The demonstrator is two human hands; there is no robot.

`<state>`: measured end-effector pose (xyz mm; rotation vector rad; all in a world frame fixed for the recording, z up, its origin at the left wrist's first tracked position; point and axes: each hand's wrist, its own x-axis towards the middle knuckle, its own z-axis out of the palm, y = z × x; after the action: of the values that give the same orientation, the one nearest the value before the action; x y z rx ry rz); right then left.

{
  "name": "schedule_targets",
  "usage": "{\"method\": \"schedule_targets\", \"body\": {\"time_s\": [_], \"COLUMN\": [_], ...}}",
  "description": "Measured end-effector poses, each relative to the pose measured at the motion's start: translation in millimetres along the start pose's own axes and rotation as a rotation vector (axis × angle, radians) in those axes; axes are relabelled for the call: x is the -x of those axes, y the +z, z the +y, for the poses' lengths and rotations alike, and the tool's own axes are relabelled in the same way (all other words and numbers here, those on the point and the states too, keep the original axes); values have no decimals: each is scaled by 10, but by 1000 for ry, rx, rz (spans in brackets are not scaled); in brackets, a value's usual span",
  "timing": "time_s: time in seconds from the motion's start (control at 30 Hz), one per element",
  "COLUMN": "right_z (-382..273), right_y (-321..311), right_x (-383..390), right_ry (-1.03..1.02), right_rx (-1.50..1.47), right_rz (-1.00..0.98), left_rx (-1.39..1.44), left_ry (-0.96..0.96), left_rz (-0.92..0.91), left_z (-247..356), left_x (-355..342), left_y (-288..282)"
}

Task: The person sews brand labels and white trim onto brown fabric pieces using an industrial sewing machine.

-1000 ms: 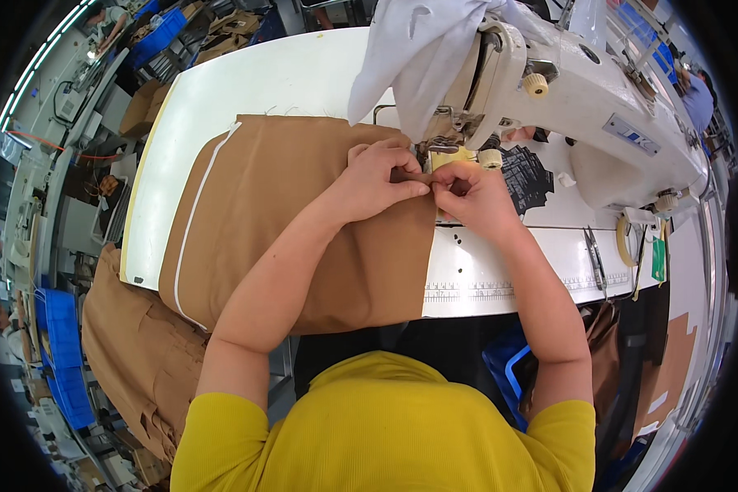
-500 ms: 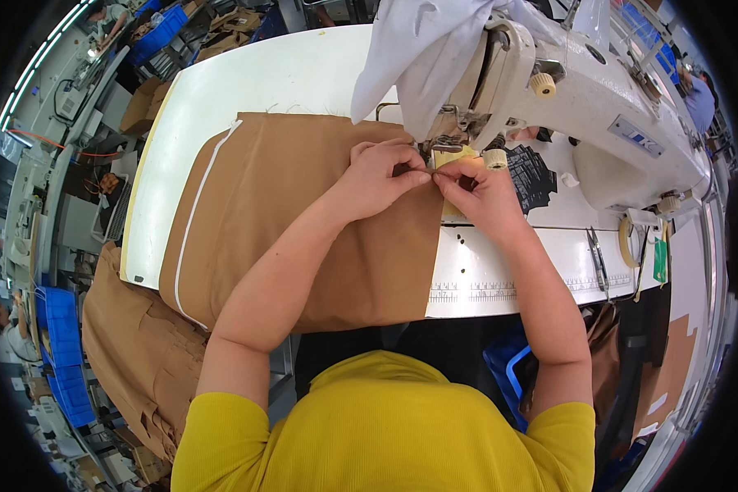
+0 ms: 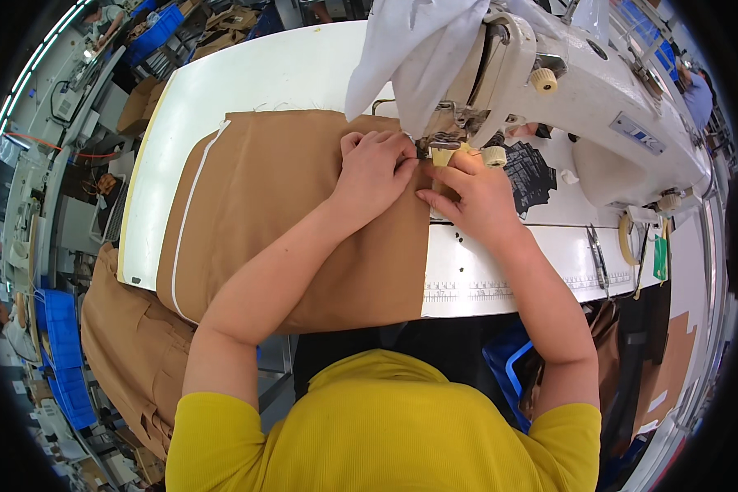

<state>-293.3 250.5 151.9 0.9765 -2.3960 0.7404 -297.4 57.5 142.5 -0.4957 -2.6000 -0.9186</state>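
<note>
A brown fabric panel [image 3: 303, 246] lies flat on the white sewing table, its right edge running up to the needle area of a white sewing machine [image 3: 582, 98]. A narrow white strip [image 3: 190, 197] runs down the panel's left side. My left hand [image 3: 373, 172] rests on the panel just left of the presser foot [image 3: 444, 146], fingers bent and thumb closed against them at the fabric's edge. Just right of that edge is my right hand [image 3: 480, 195], its thumb and forefinger apart, fingertips touching the edge. Some fingertips are hidden by the machine head.
White cloth [image 3: 418, 57] hangs over the machine head. Black patterned pieces [image 3: 530, 176] lie beside the needle area. Thread snips [image 3: 597, 256] and a tape roll [image 3: 629, 240] sit at right. A brown fabric pile [image 3: 131, 336] hangs at left, near blue bins [image 3: 60, 328].
My right thumb and forefinger have parted from their pinch at the fabric edge. My left hand and the panel have shifted slightly left.
</note>
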Motion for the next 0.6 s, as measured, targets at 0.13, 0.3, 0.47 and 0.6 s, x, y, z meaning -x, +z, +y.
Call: {"method": "schedule_targets", "body": {"time_s": [0.13, 0.3, 0.47, 0.6], "right_z": [-3, 1, -46, -62], "right_y": [-21, -58, -77, -80], "right_x": [11, 18, -4, -22], "right_ry": [2, 5, 20, 26], "right_rx": [96, 97, 101, 153], "right_rz": [-80, -111, -119, -94], "left_rx": [-188, -93, -63, -95], "left_ry": [150, 287, 290, 260], "left_rz": [132, -140, -141, -115], "left_z": [66, 94, 119, 150], "left_x": [54, 261, 350, 343], "left_y": [-14, -133, -157, -114]}}
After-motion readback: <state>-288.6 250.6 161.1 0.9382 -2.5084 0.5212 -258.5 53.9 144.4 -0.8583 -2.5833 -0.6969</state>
